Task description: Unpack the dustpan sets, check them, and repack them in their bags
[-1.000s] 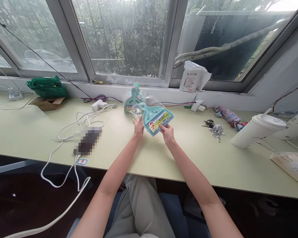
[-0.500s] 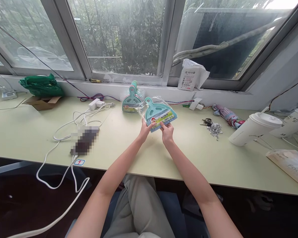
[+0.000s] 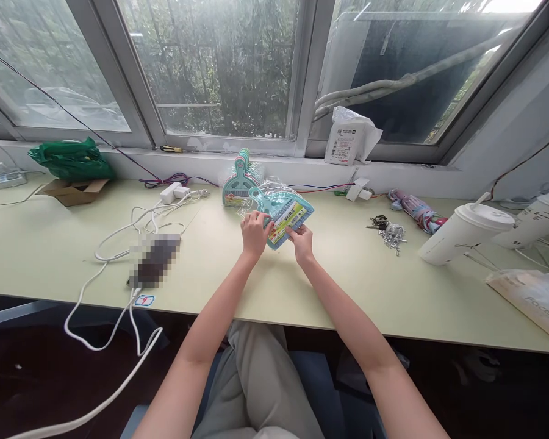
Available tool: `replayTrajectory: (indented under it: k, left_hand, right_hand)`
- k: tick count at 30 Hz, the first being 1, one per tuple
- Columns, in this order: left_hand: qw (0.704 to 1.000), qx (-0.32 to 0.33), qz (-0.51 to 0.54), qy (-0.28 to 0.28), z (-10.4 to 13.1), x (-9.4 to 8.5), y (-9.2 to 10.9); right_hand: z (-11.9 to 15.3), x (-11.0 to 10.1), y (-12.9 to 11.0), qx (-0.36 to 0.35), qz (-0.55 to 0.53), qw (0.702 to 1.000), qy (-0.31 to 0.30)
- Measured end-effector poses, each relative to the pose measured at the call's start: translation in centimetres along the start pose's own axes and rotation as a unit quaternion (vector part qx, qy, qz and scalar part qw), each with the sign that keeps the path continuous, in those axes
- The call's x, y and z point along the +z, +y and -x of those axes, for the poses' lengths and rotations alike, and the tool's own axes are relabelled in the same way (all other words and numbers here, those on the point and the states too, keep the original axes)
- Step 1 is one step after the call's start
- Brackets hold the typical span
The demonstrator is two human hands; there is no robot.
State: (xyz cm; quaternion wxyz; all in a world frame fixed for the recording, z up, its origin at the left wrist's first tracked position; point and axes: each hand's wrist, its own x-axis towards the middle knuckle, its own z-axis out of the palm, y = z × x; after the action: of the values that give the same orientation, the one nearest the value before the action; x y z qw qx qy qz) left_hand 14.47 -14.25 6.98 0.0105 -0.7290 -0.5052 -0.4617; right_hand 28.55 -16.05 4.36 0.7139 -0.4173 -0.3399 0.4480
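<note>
A small teal dustpan and brush set (image 3: 287,216) in clear plastic wrap is held above the table, tilted, its printed yellow and blue label facing me. My left hand (image 3: 255,235) grips its left side near the handle, with the fingers curled over the wrap. At the lower right edge, my right hand (image 3: 302,241) pinches the set between thumb and fingers. Just behind it, a row of similar wrapped dustpan sets (image 3: 241,180) stands upright against the wall below the window, partly hidden by the held one.
On the left lie a blurred dark object (image 3: 158,261), white cables, a power adapter (image 3: 174,192) and a cardboard box (image 3: 74,190) with a green bag. To the right are keys (image 3: 388,233), a folded umbrella (image 3: 416,210), white cups (image 3: 466,231) and a packet (image 3: 531,305).
The dustpan set has shifted left and tilted further, its right side lower in view. My left hand has moved from its lower edge up over its left side; my right hand still grips it.
</note>
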Motion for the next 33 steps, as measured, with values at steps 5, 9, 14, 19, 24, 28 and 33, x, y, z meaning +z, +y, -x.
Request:
replayTrajectory:
  k: [5, 9, 14, 19, 24, 28, 33]
  left_hand:
    - [0.999, 0.013, -0.012, -0.034, -0.1, 0.4, -0.9]
    - [0.999, 0.023, 0.004, -0.030, 0.1, 0.5, -0.5]
    - [0.999, 0.009, -0.020, -0.032, 0.1, 0.6, -0.5]
    - [0.999, -0.018, 0.031, -0.011, 0.2, 0.6, -0.2]
    - [0.998, 0.051, -0.026, -0.038, 0.7, 0.9, 0.6]
    - [0.993, 0.092, -0.058, -0.050, 0.7, 0.8, 0.9]
    - [0.992, 0.094, -0.059, -0.060, 0.5, 0.1, 0.9]
  right_hand:
    - [0.1, 0.2, 0.4, 0.005, 0.019, 1.000, -0.015]
    - [0.0, 0.1, 0.4, -0.005, 0.022, 1.000, -0.014]
    - [0.1, 0.2, 0.5, -0.009, 0.036, 0.999, -0.025]
    - [-0.1, 0.1, 0.5, -0.021, 0.029, 0.999, -0.019]
    - [-0.5, -0.4, 0.6, -0.031, 0.028, 0.999, 0.002]
    - [-0.7, -0.6, 0.7, -0.027, 0.019, 0.999, 0.011]
    - [-0.5, -0.5, 0.6, -0.016, 0.018, 1.000, 0.014]
